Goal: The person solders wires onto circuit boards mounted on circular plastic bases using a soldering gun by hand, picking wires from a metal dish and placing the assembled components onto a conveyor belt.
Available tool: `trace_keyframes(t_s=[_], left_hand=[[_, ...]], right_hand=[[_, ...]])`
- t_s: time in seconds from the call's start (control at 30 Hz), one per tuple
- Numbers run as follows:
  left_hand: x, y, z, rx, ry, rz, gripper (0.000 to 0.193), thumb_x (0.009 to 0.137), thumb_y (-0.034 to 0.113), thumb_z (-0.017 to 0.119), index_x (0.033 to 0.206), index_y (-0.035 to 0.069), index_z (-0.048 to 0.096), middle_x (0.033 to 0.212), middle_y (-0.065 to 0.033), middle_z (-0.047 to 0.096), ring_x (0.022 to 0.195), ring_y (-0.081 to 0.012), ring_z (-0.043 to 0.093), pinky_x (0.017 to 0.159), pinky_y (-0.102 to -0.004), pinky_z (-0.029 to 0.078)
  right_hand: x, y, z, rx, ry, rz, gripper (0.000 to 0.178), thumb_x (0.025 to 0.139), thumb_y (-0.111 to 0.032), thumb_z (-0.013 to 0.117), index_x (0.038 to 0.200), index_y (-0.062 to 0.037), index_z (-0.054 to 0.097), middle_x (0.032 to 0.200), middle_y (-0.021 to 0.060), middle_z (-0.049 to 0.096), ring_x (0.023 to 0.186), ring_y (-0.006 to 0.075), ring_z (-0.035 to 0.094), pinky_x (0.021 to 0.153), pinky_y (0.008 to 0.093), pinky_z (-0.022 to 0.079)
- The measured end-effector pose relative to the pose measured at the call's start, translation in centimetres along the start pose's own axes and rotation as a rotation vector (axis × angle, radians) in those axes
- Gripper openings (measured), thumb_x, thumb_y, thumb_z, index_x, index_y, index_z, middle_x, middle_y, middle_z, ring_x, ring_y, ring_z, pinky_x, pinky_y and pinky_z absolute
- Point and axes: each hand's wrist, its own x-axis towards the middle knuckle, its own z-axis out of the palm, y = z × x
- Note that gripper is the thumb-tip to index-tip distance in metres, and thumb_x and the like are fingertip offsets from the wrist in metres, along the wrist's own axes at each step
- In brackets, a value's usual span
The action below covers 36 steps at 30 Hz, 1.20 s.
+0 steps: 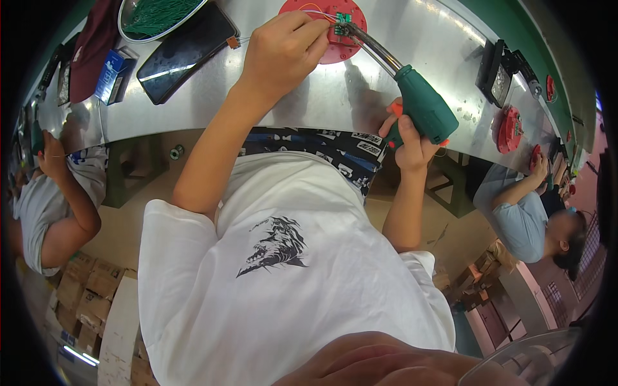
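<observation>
My right hand [412, 138] is wrapped round the handle of a green soldering gun [426, 103] with orange-red parts by the grip. Its metal tip reaches to a small green circuit board [342, 24] on a red round fixture [333, 53]. At the board's left side, my left hand [286, 51] is closed in a pinch on thin wires [320, 13], whitish and orange, that run to the board. The left fingertips are partly hidden by the hand itself. A small brown piece on a wire [233, 42] lies left of that hand.
On the metal table [212, 116] stand a bowl of green wires [138, 35], a black phone-like slab [187, 58] and a blue box [113, 77]. To the right are a black device [497, 80] and another red fixture [509, 130]. Co-workers [55, 199] [524, 215] sit at both sides.
</observation>
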Motion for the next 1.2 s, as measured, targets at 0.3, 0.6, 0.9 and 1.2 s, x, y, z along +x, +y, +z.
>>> trace_keyframes(t_s=[0.3, 0.6, 0.9, 1.2], left_hand=[[0.0, 0.5, -0.4, -0.025, -0.063, -0.048, 0.015, 0.080, 0.005, 0.074, 0.094, 0.003, 0.075, 0.083, -0.0097, 0.069, 0.071, -0.0257, 0.067, 0.064, -0.0338, 0.055], [0.1, 0.2, -0.4, -0.036, -0.038, -0.032, 0.015, 0.080, 0.005, 0.074, 0.095, 0.003, 0.075, 0.083, -0.0099, 0.069, 0.070, -0.0259, 0.067, 0.064, -0.0336, 0.055], [-0.1, 0.2, -0.4, -0.033, -0.052, -0.049, 0.014, 0.080, 0.006, 0.074, 0.094, 0.004, 0.076, 0.084, -0.0092, 0.070, 0.070, -0.0247, 0.068, 0.064, -0.0328, 0.055], [-0.1, -0.2, 0.1, -0.035, 0.004, -0.014, 0.008, 0.078, 0.007, 0.072, 0.087, 0.007, 0.073, 0.078, -0.0067, 0.066, 0.067, -0.0239, 0.066, 0.061, -0.0333, 0.055]], right_hand=[[1.0, 0.1, -0.9, 0.123, -0.025, 0.067, 0.039, 0.093, -0.008, 0.059, 0.128, 0.0090, 0.055, 0.097, 0.0179, 0.067, 0.055, 0.0223, 0.063, 0.050, 0.0315, 0.050], [0.3, 0.4, -1.0, 0.086, -0.031, 0.001, 0.039, 0.092, -0.005, 0.061, 0.128, 0.0085, 0.056, 0.103, 0.0199, 0.068, 0.057, 0.0219, 0.064, 0.051, 0.0315, 0.051], [0.3, 0.1, -0.8, 0.012, -0.036, 0.003, 0.027, 0.089, 0.001, 0.062, 0.115, 0.0084, 0.063, 0.093, 0.0150, 0.070, 0.057, 0.0180, 0.064, 0.051, 0.0291, 0.049], [0.7, 0.2, -1.5, 0.015, -0.086, 0.022, 0.027, 0.090, -0.002, 0.061, 0.115, 0.0085, 0.063, 0.095, 0.0154, 0.069, 0.057, 0.0186, 0.064, 0.052, 0.0292, 0.049]])
